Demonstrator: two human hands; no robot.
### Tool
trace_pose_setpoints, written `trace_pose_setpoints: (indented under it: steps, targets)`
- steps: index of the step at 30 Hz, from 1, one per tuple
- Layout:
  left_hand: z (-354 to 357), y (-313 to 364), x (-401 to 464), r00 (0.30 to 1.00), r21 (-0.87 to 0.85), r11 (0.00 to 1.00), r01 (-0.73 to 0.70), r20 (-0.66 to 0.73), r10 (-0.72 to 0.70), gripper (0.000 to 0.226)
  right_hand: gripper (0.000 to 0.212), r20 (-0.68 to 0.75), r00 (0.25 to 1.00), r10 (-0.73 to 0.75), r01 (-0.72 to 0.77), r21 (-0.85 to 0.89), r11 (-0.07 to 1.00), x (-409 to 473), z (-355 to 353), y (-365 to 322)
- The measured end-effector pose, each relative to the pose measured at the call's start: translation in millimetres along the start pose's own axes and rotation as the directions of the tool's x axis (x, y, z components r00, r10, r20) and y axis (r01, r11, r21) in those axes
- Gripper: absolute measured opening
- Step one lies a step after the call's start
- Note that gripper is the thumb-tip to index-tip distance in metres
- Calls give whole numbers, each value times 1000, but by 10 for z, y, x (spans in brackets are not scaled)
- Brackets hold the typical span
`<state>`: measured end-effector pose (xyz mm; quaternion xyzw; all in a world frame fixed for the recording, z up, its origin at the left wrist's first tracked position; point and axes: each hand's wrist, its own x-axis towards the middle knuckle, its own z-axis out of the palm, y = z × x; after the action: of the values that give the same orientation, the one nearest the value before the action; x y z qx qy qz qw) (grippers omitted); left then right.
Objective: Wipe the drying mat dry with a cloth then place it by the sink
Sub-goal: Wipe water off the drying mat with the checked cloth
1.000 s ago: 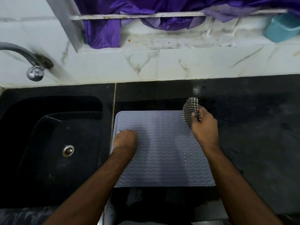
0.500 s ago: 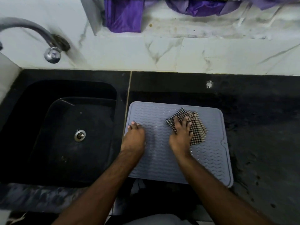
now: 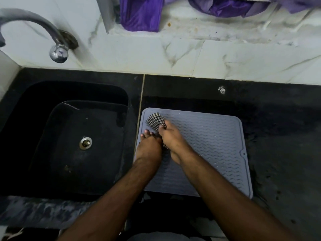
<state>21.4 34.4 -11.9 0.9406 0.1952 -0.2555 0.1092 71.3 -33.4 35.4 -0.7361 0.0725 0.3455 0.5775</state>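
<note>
We see the mat [image 3: 208,146] flat on the surface [image 3: 286,153] beside the sink [image 3: 34,94]. Left hand [image 3: 148,148] presses it open-palmed; right hand [image 3: 171,138] grips the cloth [image 3: 155,121] at its far-left corner. Wiping appears unfinished; placement remains.

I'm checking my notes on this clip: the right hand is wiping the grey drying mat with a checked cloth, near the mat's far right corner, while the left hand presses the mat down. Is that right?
Not quite. The head view shows the right hand working the checked cloth near the far left corner of the grey drying mat, on the sink side. The left hand does press the mat down.
</note>
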Motion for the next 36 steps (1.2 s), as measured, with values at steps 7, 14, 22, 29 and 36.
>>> trace_pose_setpoints:
  steps: [7,14,22,29,36]
  targets:
    - [-61,199,81,1000,308,951,-17,-19,24,42,19,-210,976,62,7,314,949,-256,-709,-153]
    - [36,162,2,1000,425,905,-16,-10,22,38,21,-506,819,-270,272,-72,959,-296,-1543,85]
    - [117,106,-79,991,342,939,44,-132,1,77,41,-394,801,-450,142,-606,783,-80,-1539,649]
    - [67,17,-111,998,222,975,-4,-60,18,78,50,-157,875,-458,84,-883,462,-4,-632,962]
    - [16,9,-159,1000,226,974,2,-27,4,59,32,-65,881,-469,273,-740,615,-92,-256,670]
